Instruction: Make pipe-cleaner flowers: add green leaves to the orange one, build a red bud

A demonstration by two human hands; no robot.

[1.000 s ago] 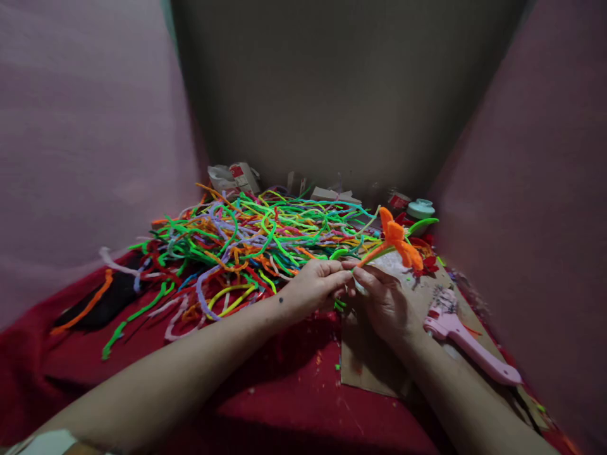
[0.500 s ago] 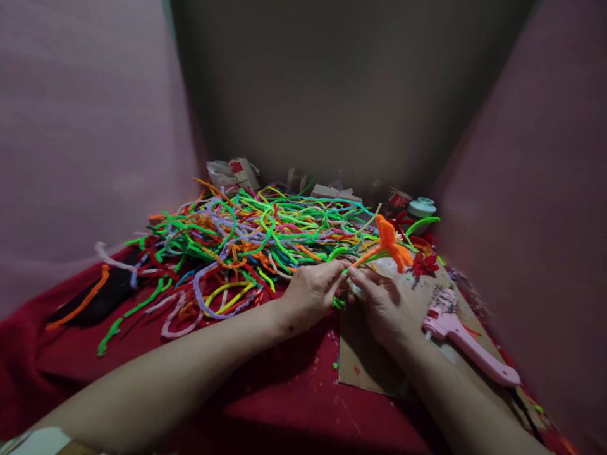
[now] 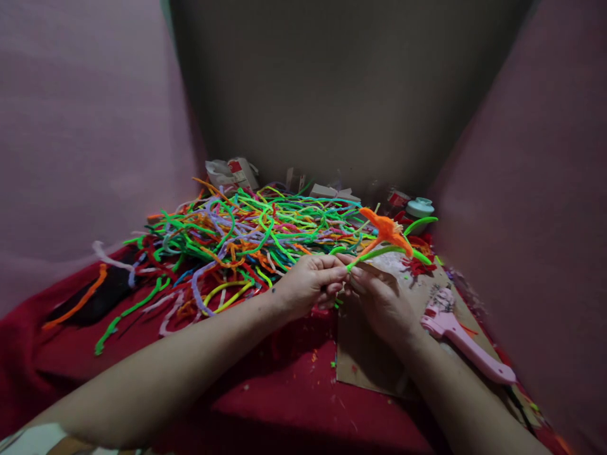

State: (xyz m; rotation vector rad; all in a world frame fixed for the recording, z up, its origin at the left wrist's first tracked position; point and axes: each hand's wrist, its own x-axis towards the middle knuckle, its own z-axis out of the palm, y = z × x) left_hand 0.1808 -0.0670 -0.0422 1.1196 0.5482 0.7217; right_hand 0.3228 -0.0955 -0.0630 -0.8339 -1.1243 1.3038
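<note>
An orange fuzzy flower (image 3: 387, 231) with a pale centre and a green stem or leaf (image 3: 379, 252) tilts to the upper right above my fingers. My left hand (image 3: 317, 282) pinches the green stem at its lower end. Close beside it, my right hand (image 3: 374, 292) grips the same stem between thumb and fingers, the fingertips of both hands nearly touching. A large heap of coloured pipe cleaners (image 3: 265, 221) lies behind and to the left of my hands.
A pink glue gun (image 3: 467, 347) rests on a cardboard sheet (image 3: 363, 360) at the right. Behind are a teal-lidded jar (image 3: 420, 207), a red flower (image 3: 420, 264) and small boxes (image 3: 243, 173). Red cloth (image 3: 284, 392) covers the table.
The orange flower has turned, so its pale centre now shows, and a long green leaf has come into view beneath it. My left fingers have shifted along the stem.
</note>
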